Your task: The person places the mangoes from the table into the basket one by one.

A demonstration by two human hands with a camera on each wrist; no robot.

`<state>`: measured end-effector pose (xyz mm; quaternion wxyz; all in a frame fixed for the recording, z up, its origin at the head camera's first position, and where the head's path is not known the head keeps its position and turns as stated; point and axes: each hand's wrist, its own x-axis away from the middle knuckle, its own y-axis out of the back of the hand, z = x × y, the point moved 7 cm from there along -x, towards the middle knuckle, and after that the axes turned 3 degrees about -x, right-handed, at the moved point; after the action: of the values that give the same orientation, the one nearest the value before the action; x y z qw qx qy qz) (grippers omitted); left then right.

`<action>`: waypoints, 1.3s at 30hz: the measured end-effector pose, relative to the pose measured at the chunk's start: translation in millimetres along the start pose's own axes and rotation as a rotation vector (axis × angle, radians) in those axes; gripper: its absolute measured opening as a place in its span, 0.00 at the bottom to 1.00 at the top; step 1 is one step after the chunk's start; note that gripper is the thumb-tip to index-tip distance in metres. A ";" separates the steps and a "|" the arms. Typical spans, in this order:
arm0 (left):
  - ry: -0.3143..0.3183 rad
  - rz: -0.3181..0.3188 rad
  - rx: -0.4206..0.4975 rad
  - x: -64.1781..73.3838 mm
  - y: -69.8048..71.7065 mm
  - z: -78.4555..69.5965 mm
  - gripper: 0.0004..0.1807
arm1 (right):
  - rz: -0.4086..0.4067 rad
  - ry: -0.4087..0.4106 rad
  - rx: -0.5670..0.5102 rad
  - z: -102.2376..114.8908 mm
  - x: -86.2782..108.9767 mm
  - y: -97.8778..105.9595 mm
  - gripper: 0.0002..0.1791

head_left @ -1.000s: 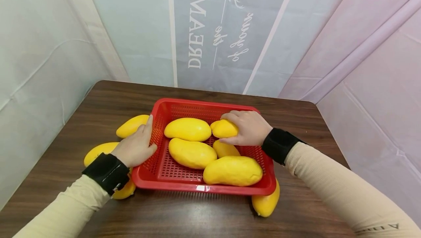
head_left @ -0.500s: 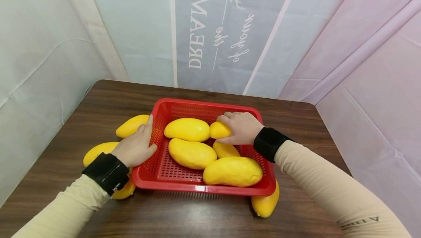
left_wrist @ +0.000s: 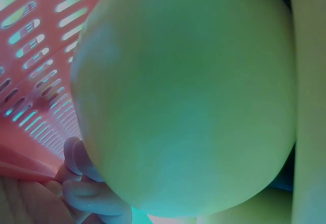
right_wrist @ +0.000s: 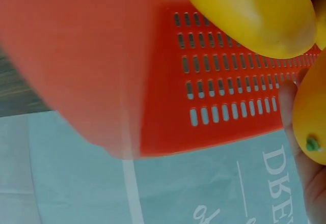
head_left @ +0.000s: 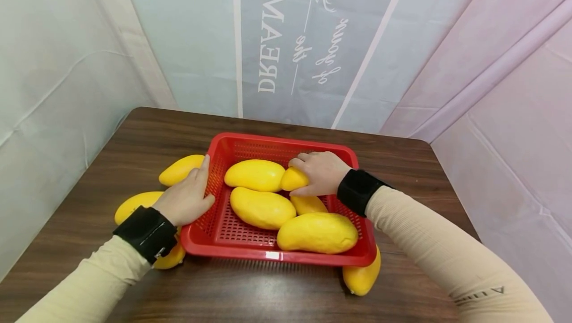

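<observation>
A red plastic basket (head_left: 279, 253) with slotted walls stands on the table and has several yellow mangoes in it. My left hand (head_left: 187, 199) grips its left rim, the thumb over the inner side; in the left wrist view the curled fingers (left_wrist: 97, 198) show outside the wall, beside a large mango (left_wrist: 188, 102). My right hand (head_left: 322, 173) is inside the basket at the back right and holds a mango (head_left: 295, 179), much of it hidden by the hand. That mango's stem end shows in the right wrist view. Close to it lie a mango (head_left: 254, 175) and a partly covered mango (head_left: 308, 205).
Left of the basket, mangoes lie on the brown table (head_left: 250, 293), among them one mango (head_left: 180, 170) at the back and another mango (head_left: 134, 206) nearer. One more mango (head_left: 363, 276) lies by the basket's front right corner. A printed cloth (head_left: 290, 40) hangs behind.
My right hand has moved left with the mango, which now sits against the back left mango in the basket. The left hand keeps its place on the rim.
</observation>
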<state>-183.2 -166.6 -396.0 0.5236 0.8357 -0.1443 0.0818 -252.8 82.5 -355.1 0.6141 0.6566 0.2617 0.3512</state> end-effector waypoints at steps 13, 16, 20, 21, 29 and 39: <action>0.004 0.008 0.013 0.4 0.2 0.8 0.54 | 0.124 -0.052 -0.002 7.0 -8.0 -9.8 0.41; 0.004 0.008 0.019 1.0 0.5 0.8 0.54 | 0.131 -0.049 0.002 7.4 -8.7 -11.7 0.41; 0.001 0.008 0.019 1.2 0.8 0.2 0.54 | 0.134 -0.042 -0.002 7.9 -9.2 -13.6 0.41; -0.001 0.007 0.017 1.0 0.9 0.0 0.54 | 0.135 -0.042 -0.004 7.9 -9.2 -14.2 0.41; -0.009 0.002 0.011 0.4 1.1 -0.8 0.53 | 0.119 -0.017 0.019 9.0 -8.8 -17.3 0.41; -0.006 -0.001 0.002 0.4 0.7 0.0 0.54 | 0.150 -0.027 0.015 11.0 -5.2 -18.7 0.42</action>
<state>-183.1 -166.9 -395.3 0.5224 0.8365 -0.1452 0.0791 -245.8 73.6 -374.3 0.5845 0.6836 0.2060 0.3855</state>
